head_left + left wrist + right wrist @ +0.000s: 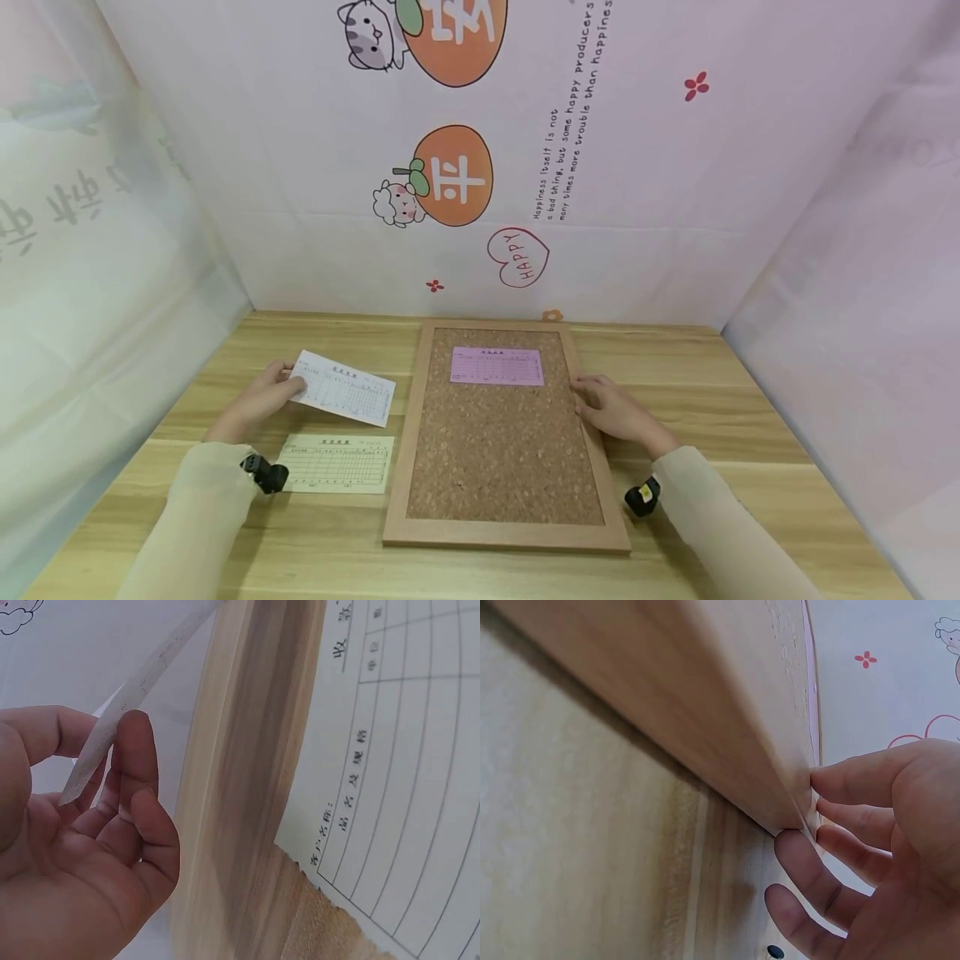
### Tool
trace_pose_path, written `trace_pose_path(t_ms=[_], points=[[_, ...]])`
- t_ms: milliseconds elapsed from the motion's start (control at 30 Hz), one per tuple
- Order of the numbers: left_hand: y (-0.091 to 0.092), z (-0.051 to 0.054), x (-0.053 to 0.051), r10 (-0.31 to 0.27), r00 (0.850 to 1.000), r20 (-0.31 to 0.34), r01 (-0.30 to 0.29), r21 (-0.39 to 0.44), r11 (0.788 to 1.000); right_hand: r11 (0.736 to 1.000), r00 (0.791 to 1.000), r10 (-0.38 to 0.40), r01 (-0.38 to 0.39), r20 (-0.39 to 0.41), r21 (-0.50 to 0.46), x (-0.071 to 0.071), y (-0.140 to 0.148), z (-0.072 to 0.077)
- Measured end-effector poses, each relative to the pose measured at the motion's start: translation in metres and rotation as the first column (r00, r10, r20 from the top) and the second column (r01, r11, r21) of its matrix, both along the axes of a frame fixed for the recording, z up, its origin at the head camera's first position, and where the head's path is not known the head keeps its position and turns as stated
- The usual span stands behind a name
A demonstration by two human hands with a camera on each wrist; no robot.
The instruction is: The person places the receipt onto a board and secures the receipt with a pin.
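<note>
My left hand (262,398) pinches the left edge of a white receipt slip (343,388), raised and tilted left of the cork board (507,450). In the left wrist view the slip (116,724) is seen nearly edge-on between thumb and fingers. Below it, a pale yellow-green receipt slip (337,465) lies on the table, its torn edge visible up close. A pink-purple receipt slip (497,367) lies near the board's top. My right hand (618,410) rests its fingertips against the board's right wooden frame (727,742), some fingers on its top and others along its side.
The cork board lies flat on a wood-grain table (727,500). A printed cloth (637,208) hangs behind the table, and pale curtains (97,250) stand at both sides. Each wrist carries a small black camera (266,473).
</note>
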State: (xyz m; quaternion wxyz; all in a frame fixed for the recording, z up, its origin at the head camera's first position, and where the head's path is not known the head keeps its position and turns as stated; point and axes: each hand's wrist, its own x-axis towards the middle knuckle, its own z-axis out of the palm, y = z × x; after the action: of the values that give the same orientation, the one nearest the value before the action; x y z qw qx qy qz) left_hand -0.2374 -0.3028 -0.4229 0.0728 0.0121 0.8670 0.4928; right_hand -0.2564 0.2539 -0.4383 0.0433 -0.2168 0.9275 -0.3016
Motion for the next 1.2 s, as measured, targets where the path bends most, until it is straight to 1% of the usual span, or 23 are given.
trace_pose_path(t_ms=[200, 267, 433, 500, 600, 733, 833, 900, 1067, 1200], points=[[0.004, 0.004, 0.001, 0.009, 1.000, -0.008, -0.009, 0.037, 0.999, 1.000, 1.000, -0.008, 0.008, -0.003, -0.002, -0.002, 0.000, -0.001], [0.006, 0.005, 0.002, 0.009, 1.000, -0.012, -0.008, 0.062, 0.998, 1.000, 1.000, -0.010, 0.010, -0.002, -0.007, -0.001, 0.000, -0.001], [0.010, 0.007, 0.002, -0.021, 0.999, -0.034, 0.026, 0.160, 0.987, 1.000, 1.000, -0.018, 0.018, -0.015, -0.024, 0.001, 0.000, 0.000], [0.013, 0.008, 0.002, -0.027, 0.999, -0.036, 0.033, 0.180, 0.983, 0.999, 0.999, -0.030, 0.029, -0.019, -0.030, 0.002, 0.000, 0.001], [0.017, 0.009, 0.001, -0.021, 0.999, -0.030, 0.027, 0.196, 0.980, 0.997, 0.999, -0.043, 0.043, -0.007, -0.058, 0.002, -0.002, 0.003], [0.026, 0.009, 0.000, -0.015, 1.000, -0.022, 0.019, 0.208, 0.978, 0.994, 0.999, -0.034, 0.033, -0.004, -0.108, 0.000, -0.007, 0.004], [0.035, 0.010, 0.000, -0.022, 0.999, -0.025, 0.027, 0.215, 0.976, 0.990, 1.000, -0.022, 0.021, -0.002, -0.140, -0.002, -0.012, 0.006], [0.041, 0.011, -0.001, -0.028, 0.999, -0.030, 0.034, 0.215, 0.976, 0.988, 1.000, -0.022, 0.024, 0.016, -0.155, -0.002, -0.015, 0.008], [0.054, 0.011, -0.005, -0.038, 0.998, -0.044, 0.047, 0.220, 0.974, 0.985, 0.995, -0.040, 0.054, 0.088, -0.161, -0.001, -0.024, 0.014], [0.066, 0.008, -0.009, -0.038, 0.998, -0.050, 0.049, 0.231, 0.972, 0.986, 0.993, -0.040, 0.057, 0.110, -0.155, 0.000, -0.035, 0.020]])
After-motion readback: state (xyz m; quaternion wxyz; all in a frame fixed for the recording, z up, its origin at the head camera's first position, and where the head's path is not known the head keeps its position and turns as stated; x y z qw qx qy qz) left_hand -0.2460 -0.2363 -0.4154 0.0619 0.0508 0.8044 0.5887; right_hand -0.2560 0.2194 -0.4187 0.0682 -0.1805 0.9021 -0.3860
